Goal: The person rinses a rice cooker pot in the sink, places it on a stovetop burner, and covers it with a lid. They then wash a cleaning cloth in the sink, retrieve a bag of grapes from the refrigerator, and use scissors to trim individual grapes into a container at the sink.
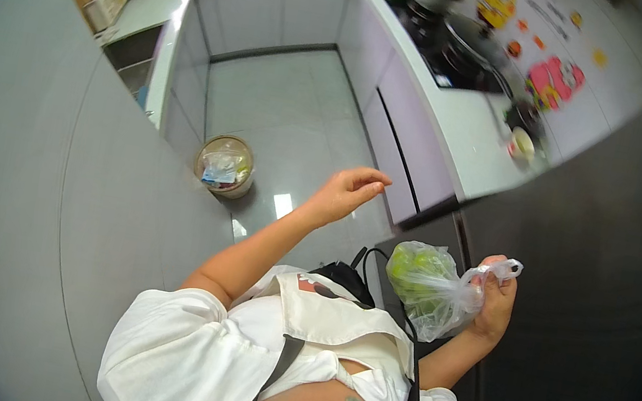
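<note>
Head view of a kitchen: right hand (496, 302) closed, fingers curled around the knotted neck of a clear thin plastic bag of green leafy vegetables (429, 289), which hangs just in front of the chest beside a dark grey tall panel (581, 270); left hand (346, 193) open, empty, fingers loosely spread above the pale tiled floor (283, 122). The step in hand appears to be carrying the bag; a next move likely calls for a free surface such as the white countertop (468, 132), near a round lined waste bin (224, 166).

Home kitchen: stove (448, 48), cabinets (284, 12), countertop (468, 132).
</note>
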{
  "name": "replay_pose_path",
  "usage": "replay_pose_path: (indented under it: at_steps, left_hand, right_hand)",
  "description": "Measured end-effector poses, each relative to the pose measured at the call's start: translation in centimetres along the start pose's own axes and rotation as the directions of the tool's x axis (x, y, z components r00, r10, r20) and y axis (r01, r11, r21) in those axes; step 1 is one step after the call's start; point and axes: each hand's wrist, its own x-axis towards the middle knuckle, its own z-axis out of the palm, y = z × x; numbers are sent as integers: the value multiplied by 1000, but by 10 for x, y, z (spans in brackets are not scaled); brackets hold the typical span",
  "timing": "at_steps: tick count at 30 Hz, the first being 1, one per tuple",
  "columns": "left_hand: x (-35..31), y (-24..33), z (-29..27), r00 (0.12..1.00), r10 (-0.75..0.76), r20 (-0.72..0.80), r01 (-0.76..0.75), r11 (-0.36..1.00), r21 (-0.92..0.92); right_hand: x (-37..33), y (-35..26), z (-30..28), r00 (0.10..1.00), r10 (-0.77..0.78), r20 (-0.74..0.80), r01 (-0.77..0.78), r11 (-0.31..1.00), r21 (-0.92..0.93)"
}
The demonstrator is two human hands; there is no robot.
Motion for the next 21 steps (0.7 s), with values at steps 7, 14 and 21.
replay_pose_path:
  at_steps: [7, 14, 21]
  left_hand:
    - [-56, 40, -88, 978, 25, -205, -34, 999, -38]
    - [96, -31, -152, 914, 8, -406, -11, 1000, -5]
    - [171, -16, -240, 882, -17, -470, 43, 998, 43]
  right_hand:
    - [49, -24, 98, 999, 53, -5, -53, 998, 45]
    - [276, 68, 112, 987, 89, 133, -82, 995, -57]
    - [423, 87, 209, 950, 137, 280, -127, 990, -57]
